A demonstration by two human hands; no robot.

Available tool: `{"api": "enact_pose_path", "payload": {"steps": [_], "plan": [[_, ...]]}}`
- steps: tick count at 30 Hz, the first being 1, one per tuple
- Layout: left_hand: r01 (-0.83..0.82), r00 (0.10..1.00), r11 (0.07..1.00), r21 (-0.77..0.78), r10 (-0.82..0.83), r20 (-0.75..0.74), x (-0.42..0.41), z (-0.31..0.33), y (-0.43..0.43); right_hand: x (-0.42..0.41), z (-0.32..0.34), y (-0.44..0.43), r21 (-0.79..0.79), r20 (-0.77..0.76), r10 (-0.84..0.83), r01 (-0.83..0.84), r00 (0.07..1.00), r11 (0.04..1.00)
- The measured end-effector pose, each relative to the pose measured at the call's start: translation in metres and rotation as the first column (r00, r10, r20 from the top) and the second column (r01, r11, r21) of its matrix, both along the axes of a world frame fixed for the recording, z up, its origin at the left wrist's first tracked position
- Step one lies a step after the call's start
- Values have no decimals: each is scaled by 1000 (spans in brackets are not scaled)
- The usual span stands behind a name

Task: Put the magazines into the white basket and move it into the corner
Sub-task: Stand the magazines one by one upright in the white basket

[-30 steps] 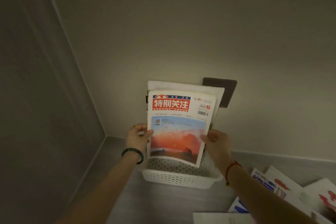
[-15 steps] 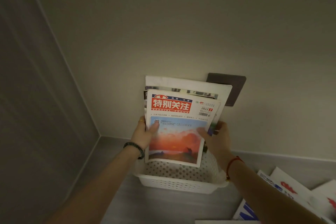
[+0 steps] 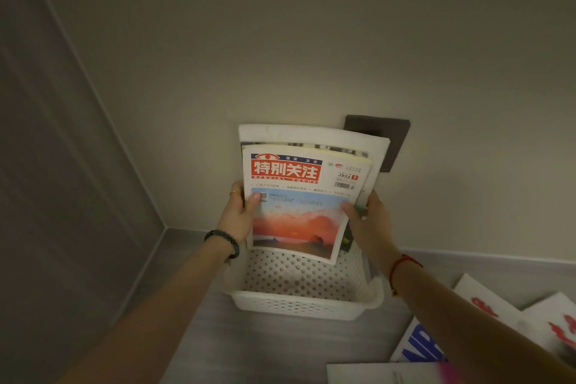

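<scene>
The fingers point(image 3: 253, 200) of the left hand point(image 3: 238, 217) curl over the left edge of the front magazine point(image 3: 299, 196), thumb on its cover, while the right hand point(image 3: 369, 221) pinches the right edge the same way. Behind them the wall point(image 3: 311, 41) meets a darker side wall at the corner. The floor point(image 3: 265, 346) carries the white basket point(image 3: 304, 296), just beside the back wall and near the corner. The stack of magazines stands upright in it, leaning back. Loose magazines point(image 3: 486, 327) lie at the right. A dark wall plate point(image 3: 394, 140) shows behind the stack.
</scene>
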State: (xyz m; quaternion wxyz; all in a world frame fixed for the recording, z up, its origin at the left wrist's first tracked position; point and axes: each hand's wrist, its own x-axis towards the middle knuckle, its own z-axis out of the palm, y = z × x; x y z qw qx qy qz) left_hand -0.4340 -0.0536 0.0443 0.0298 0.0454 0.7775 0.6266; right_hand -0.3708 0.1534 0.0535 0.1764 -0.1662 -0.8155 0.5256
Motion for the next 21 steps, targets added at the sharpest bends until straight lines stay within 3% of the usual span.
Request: {"api": "enact_pose_path", "payload": {"steps": [6, 10, 16, 21], "plan": [[6, 999, 990, -142, 0, 38, 3, 4, 4, -1, 2, 7, -31, 165, 106, -103, 981, 994], [-181, 983, 980, -79, 182, 2, 21, 10, -1, 11, 22, 24, 91, 264, 126, -155, 956, 984], [-310, 933, 950, 27, 310, -185, 118, 3, -10, 114, 30, 71, 48, 182, 120, -130, 976, 990], [-229, 973, 972, 51, 229, 3, 219, -22, 22, 215, 3, 104, 24, 224, 91, -99, 970, 995]]}}
